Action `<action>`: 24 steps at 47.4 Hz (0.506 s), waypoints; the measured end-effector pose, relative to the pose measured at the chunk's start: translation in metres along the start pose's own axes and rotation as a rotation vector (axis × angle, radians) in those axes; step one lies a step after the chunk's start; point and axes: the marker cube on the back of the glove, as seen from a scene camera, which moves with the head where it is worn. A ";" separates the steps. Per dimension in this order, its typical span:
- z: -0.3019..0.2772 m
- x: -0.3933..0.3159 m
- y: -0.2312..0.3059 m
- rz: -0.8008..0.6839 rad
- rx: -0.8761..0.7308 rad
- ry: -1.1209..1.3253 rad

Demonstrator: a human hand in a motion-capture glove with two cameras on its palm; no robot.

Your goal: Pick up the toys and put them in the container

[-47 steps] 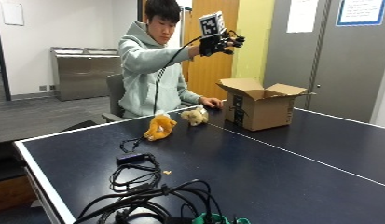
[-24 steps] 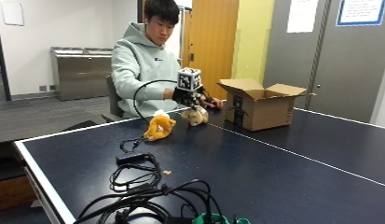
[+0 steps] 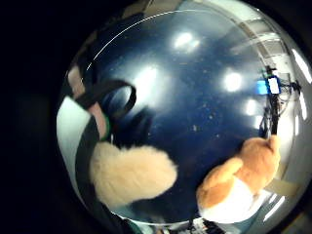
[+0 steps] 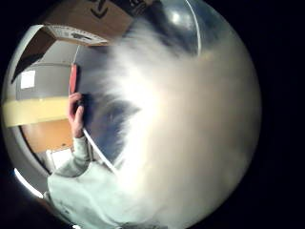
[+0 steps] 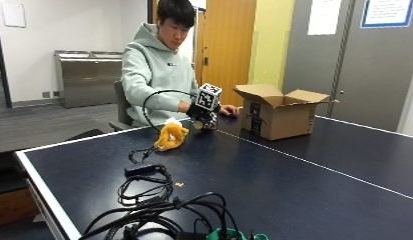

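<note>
Gloved right hand point(image 5: 205, 116) lowered onto a pale plush toy point(image 3: 130, 174) at the near edge of the dark blue tabletop point(image 5: 272, 180), just in front of the seated person. In the thumb-side palm view the pale fur fills most of the field, so the toy lies right against the palm; the little-finger-side view shows its fluffy end next to the strapped fingers. Whether the grip has closed round the toy cannot be told from these views (the hand itself hides the fingers in the outside view). A second toy, orange and white point(image 5: 171, 136), lies on the tabletop just beside the hand, apart from it and untouched. The cardboard box point(image 5: 280, 111) stands open, flaps up, near the hand's far side, placed within easy reach as the container. The person's bare hand point(image 5: 227, 111) rests on the tabletop beside the box. Judged stage: first pick under way; neither toy is in the box yet. Black cables point(image 5: 153, 200) lie coiled nearer the camera.
</note>
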 end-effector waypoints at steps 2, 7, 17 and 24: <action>-0.009 -0.007 0.000 0.047 -0.102 -0.120; -0.040 -0.011 0.009 0.058 -0.271 -0.158; -0.117 0.006 0.029 0.142 -0.268 -0.054; -0.190 0.026 0.030 0.116 -0.144 0.050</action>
